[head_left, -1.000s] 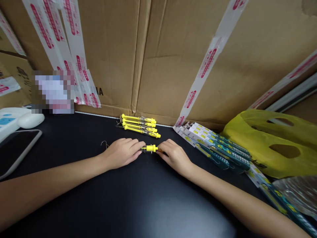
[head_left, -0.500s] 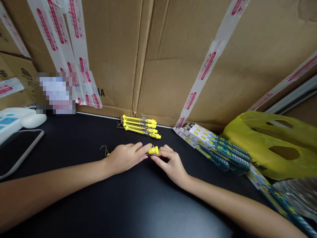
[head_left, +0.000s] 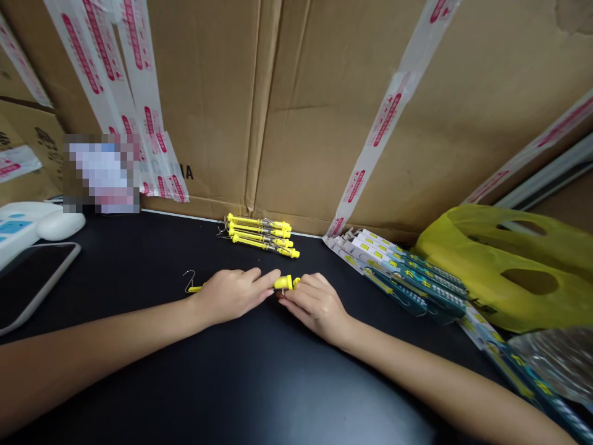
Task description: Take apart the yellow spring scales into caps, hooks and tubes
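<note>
My left hand [head_left: 236,296] is closed around a yellow spring scale [head_left: 283,282] held level just above the black tabletop. The scale's wire hook [head_left: 189,281] sticks out to the left, past the wrist, and most of its body is hidden under the palm. At its right end my right hand [head_left: 317,306] pinches a small yellow end piece [head_left: 296,282], with a narrow gap between it and the wide yellow collar. A bit of wire or ring shows below the collar. Beyond the hands lie several matching spring scales [head_left: 262,235] side by side, hooks to the left.
Several packaged spring scales [head_left: 403,272] in green and white boxes lie at the right, beside a yellow plastic bag [head_left: 491,266] and a clear plastic coil [head_left: 556,358]. A phone [head_left: 37,278] and white device [head_left: 41,219] are left. A cardboard wall [head_left: 324,136] stands behind.
My right hand has turned over, its back now facing up more. A small yellow end piece now shows between its fingers and the collar. The left hand keeps its grip.
</note>
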### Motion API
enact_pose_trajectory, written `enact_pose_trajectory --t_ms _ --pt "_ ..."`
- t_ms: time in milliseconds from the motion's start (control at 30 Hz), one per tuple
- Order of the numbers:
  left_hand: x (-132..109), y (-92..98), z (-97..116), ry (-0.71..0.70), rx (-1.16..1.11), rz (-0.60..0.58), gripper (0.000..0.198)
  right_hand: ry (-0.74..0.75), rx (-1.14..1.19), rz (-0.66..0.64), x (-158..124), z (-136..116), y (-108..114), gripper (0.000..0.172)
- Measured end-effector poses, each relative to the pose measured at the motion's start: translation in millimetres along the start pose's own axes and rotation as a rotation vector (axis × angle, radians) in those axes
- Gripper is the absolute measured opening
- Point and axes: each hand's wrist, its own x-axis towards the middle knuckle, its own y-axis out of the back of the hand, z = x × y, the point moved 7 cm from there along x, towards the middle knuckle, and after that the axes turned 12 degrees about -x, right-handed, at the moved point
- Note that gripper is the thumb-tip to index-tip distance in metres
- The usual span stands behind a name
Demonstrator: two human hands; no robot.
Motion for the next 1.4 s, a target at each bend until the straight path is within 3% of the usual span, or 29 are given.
enact_pose_trajectory --t_ms 300,467,600,767,1033,1200,1400 --pt "-1 10.0 7 -0.141 -0.118 0.141 0.022 -0.19 0.401 0.083 0 19 7 0.007" --pt "1 9.7 14 -0.229 -0.142 0.132 0.02 -0.041 0.405 0.066 0 9 0 0.023" --pt "0 10.6 16 -0.237 -0.141 0.151 0.017 -0.02 0.471 0.063 0 6 -2 0.022" --pt "0 10.7 20 -0.254 -0.132 0.128 0.025 -0.017 0.504 -0.052 2 -4 -5 0.019" --pt "-1 14.5 22 -0.239 -0.161 0.163 0.027 0.08 0.376 0.011 0 -9 -2 0.021" --pt "-2 19.0 21 -0.237 -0.162 0.207 0.029 -0.059 0.481 0.002 -3 -7 -4 0.022" --pt "-3 20.0 16 -0.222 -0.181 0.251 0.025 -0.299 0.773 -0.016 -2 -5 -8 0.008"
